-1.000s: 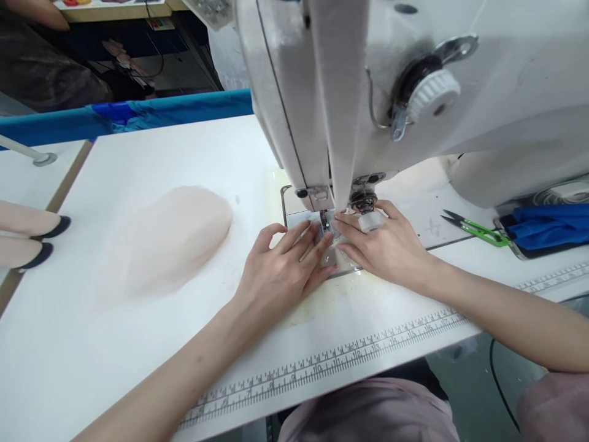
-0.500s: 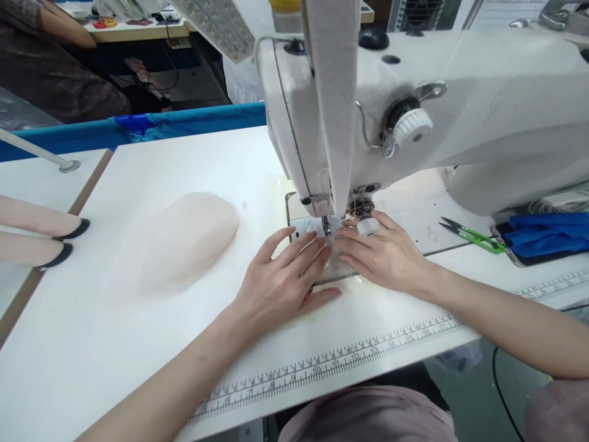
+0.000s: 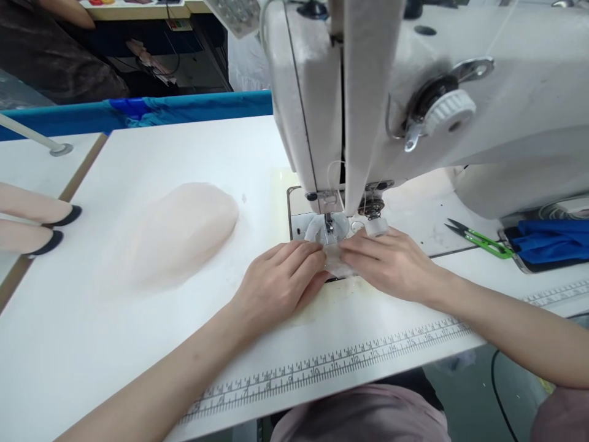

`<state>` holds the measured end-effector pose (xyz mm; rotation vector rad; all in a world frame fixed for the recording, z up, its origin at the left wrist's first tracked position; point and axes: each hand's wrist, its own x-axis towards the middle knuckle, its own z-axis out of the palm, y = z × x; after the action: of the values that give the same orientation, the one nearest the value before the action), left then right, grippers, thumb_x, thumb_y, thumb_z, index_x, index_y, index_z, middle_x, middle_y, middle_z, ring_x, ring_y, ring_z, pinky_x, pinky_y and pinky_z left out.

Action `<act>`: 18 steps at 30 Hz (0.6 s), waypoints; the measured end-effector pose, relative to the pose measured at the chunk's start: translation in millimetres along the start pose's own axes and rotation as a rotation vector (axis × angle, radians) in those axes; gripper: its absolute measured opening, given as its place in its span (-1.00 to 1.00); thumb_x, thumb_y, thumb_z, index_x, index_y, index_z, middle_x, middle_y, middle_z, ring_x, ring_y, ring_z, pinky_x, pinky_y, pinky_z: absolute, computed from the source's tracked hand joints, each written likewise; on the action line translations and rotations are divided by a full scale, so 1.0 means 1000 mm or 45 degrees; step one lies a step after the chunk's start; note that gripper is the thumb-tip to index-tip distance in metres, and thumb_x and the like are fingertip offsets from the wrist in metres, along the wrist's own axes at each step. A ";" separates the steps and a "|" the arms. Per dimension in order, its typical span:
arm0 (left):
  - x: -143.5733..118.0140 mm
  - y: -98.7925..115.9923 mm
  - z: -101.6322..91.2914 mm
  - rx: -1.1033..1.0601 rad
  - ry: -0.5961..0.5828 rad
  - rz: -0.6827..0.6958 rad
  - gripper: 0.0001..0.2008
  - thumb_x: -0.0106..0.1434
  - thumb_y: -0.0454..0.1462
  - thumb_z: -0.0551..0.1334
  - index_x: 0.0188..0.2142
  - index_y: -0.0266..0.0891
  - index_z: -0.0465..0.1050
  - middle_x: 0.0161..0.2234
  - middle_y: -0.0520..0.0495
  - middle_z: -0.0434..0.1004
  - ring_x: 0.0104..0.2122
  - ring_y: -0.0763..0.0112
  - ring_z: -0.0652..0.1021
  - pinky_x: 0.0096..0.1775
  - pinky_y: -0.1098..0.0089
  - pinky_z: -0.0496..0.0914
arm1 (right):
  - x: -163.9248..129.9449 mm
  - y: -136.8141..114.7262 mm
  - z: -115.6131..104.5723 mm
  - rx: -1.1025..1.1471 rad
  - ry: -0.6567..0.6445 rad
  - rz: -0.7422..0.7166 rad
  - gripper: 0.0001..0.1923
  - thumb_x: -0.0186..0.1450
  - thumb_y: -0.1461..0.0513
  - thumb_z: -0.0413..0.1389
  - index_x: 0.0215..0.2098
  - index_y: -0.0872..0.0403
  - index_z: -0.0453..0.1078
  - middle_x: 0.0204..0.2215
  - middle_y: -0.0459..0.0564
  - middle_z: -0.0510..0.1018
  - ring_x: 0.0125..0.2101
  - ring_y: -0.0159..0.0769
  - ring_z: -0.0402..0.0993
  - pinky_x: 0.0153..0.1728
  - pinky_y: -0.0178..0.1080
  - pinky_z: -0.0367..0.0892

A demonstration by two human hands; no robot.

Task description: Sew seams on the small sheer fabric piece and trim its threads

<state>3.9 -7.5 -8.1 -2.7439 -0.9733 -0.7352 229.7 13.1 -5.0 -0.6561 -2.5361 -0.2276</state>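
A small piece of sheer whitish fabric (image 3: 338,263) lies at the needle of a white sewing machine (image 3: 308,110), partly under the presser foot (image 3: 328,222). My left hand (image 3: 283,276) is closed at the fabric's left edge, its fingers bent and the thumb tucked beneath. From the right, my right hand (image 3: 391,261) pinches the same fabric, fingertips just in front of the foot. Both hands rest low over the metal needle plate (image 3: 299,205). The fabric under the fingertips is hidden.
A sheer beige fabric piece (image 3: 193,233) lies on the white table at left. Green-handled thread snips (image 3: 481,238) and a blue cloth (image 3: 552,239) are at right. A printed ruler (image 3: 317,373) follows the front edge. A co-worker's arm (image 3: 69,13) shows at top left.
My fingers have gone from spread flat to bent and closed on the fabric, drawn back slightly from the foot. More fabric shows around the needle. The camera view has shifted closer to the machine.
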 end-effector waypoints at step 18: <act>-0.002 0.004 -0.003 0.259 -0.120 0.189 -0.69 0.32 -0.35 0.12 -0.01 -0.53 0.45 -0.03 -0.33 0.53 -0.02 0.10 0.55 -0.02 0.18 0.50 | -0.001 -0.004 0.004 -0.014 0.090 -0.061 -0.80 0.30 0.39 0.09 -0.39 0.07 0.51 -0.29 -0.19 0.65 -0.24 -0.42 0.55 -0.02 -0.27 0.35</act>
<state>4.0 -11.9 -6.4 -2.6557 -0.8009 -0.4599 226.7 10.9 -9.3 -0.5823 -2.4865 -0.2768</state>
